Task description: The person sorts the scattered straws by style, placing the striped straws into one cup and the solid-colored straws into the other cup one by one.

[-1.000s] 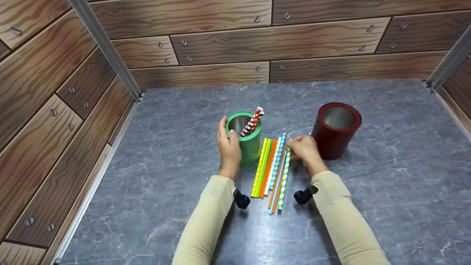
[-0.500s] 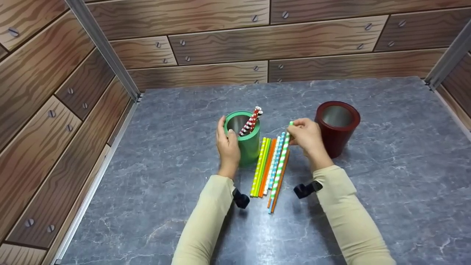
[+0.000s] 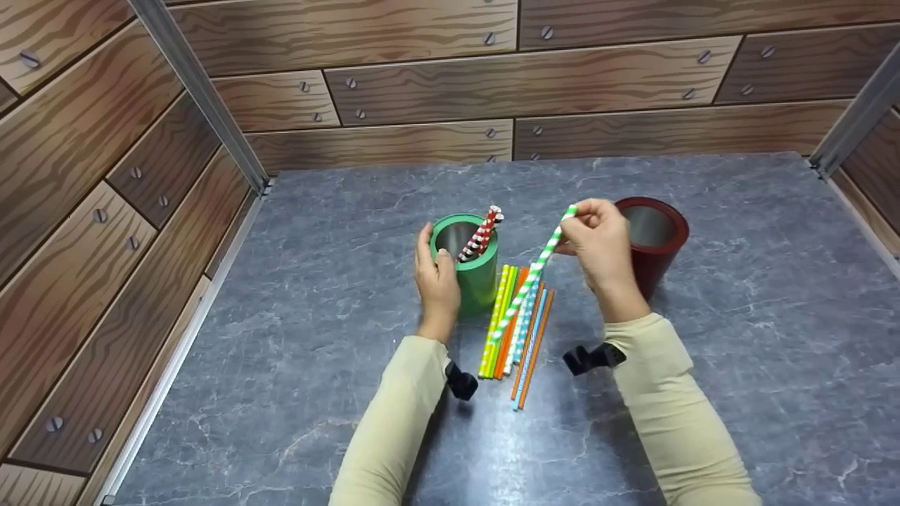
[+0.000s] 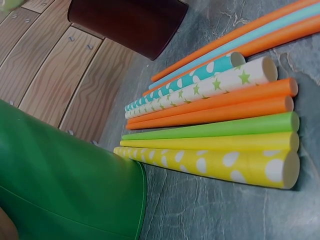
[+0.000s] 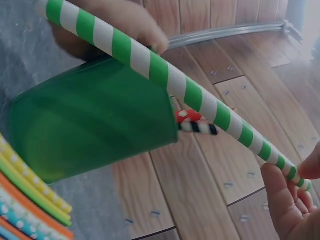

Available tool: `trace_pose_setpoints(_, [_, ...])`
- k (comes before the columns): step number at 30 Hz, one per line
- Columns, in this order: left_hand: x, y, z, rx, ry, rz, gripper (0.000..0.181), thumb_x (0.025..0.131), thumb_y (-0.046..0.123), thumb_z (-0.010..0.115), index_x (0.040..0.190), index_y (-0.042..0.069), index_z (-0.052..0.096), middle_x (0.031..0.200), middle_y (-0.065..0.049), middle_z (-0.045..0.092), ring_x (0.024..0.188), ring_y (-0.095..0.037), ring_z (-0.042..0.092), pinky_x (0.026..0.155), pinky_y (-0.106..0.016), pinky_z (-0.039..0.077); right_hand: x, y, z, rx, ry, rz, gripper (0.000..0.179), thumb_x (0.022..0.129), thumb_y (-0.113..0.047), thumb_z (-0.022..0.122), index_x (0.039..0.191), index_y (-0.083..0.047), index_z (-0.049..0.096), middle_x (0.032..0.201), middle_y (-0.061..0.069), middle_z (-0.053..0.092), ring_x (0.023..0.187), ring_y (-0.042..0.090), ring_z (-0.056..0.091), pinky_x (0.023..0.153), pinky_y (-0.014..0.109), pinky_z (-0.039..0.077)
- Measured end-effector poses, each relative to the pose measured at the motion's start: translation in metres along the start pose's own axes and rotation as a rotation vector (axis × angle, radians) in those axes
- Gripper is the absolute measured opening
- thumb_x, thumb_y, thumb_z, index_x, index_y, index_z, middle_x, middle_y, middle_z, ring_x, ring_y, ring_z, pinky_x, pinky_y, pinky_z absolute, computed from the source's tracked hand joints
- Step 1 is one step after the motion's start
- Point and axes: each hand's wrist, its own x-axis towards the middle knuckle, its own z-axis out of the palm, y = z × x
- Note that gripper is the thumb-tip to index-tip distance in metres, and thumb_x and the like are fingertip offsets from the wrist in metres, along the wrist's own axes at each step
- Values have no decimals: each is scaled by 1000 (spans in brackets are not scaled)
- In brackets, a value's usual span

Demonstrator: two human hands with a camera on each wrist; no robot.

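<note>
My right hand [image 3: 603, 249] pinches one end of a green-and-white striped paper straw [image 3: 529, 281]. The straw is raised and slants down to the left, over a row of straws. In the right wrist view, thumb and fingertips grip the tip of this striped straw [image 5: 170, 80]. Around the left side of a green cup [image 3: 481, 287] curls my left hand [image 3: 439, 288], its thumb near the rim. Red-and-white and black-and-white straws [image 3: 485, 232] lean inside that cup. Beside it lie several loose straws, among them a yellow dotted straw [image 4: 230, 162] and a white star-patterned straw [image 4: 200, 92].
A dark red cup [image 3: 650, 263] stands to the right, partly behind my right hand. Thin orange straws [image 3: 538, 351] and a blue one lie at the row's right end. Wood-patterned walls [image 3: 422, 84] border the grey marbled table [image 3: 281, 295].
The striped straw has been lifted off the right end of the row. My right hand has moved up and slightly right with it, its lower end swinging left. My left hand stays on the green cup.
</note>
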Motion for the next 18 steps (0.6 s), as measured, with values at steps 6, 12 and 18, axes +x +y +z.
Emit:
trace_pose_setpoints(6, [0, 0, 0, 3, 3, 5, 48, 92, 11, 36, 140, 9, 37, 141, -11, 41, 74, -21, 45, 67, -32, 38, -4, -15, 3, 107, 65, -74, 18, 75, 14, 45, 83, -2, 47, 66, 2, 51, 51, 9, 56, 47, 24, 52])
trace_pose_setpoints(12, [0, 0, 1, -3, 23, 14, 48, 91, 10, 38, 138, 7, 39, 140, -13, 43, 119, -24, 45, 95, -40, 38, -6, -29, 4, 241, 114, -179, 22, 74, 18, 43, 80, -3, 48, 64, 4, 51, 49, 11, 56, 46, 23, 51])
trace_pose_setpoints(18, [1, -1, 1, -11, 12, 6, 48, 91, 12, 37, 139, 9, 38, 140, -11, 42, 125, -24, 41, 100, -42, 36, -11, -34, 6, 375, 99, -307, 23, 75, 19, 44, 81, -3, 44, 68, 7, 50, 54, 13, 57, 51, 26, 53])
